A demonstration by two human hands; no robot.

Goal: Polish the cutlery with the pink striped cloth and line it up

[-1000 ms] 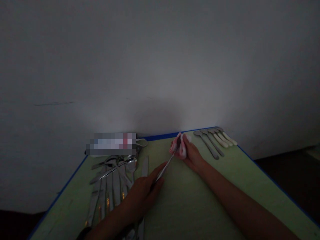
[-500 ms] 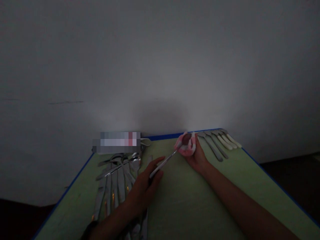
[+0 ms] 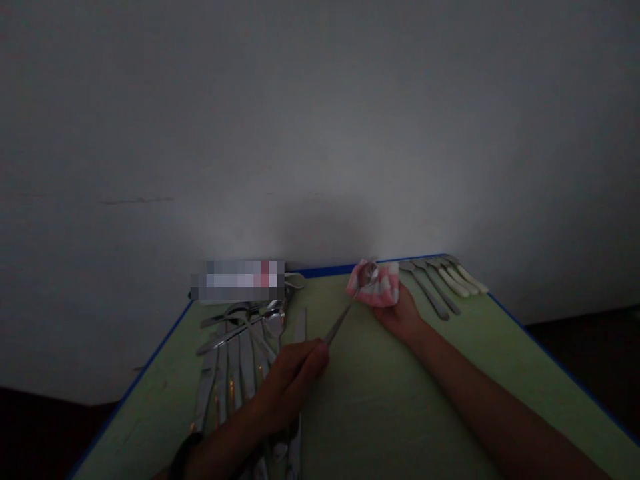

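Between thumb and fingers, my left hand [image 3: 299, 373] grips the handle end of a metal spoon [image 3: 340, 321]. The spoon slants up and to the right, and its bowl lies against a pink-and-white cloth [image 3: 384, 285]. My right hand [image 3: 401, 315] holds that cloth from behind and below, with most of its fingers hidden by the fabric. Under and beside my left forearm lies a spread of metal cutlery [image 3: 235, 360], knives and spoons among it, partly covered by the arm.
At the back right of the green table [image 3: 380, 400] lies a row of cutlery, some pieces with plain metal handles [image 3: 433, 293], others with cream handles [image 3: 454, 280]. A blurred-out box-like item [image 3: 237, 281] sits at the back left. A grey wall [image 3: 320, 133] rises behind.
My left hand has closed more tightly round the spoon's handle. The cloth has opened out around the spoon's bowl, which now shows more plainly. The view has shifted slightly.
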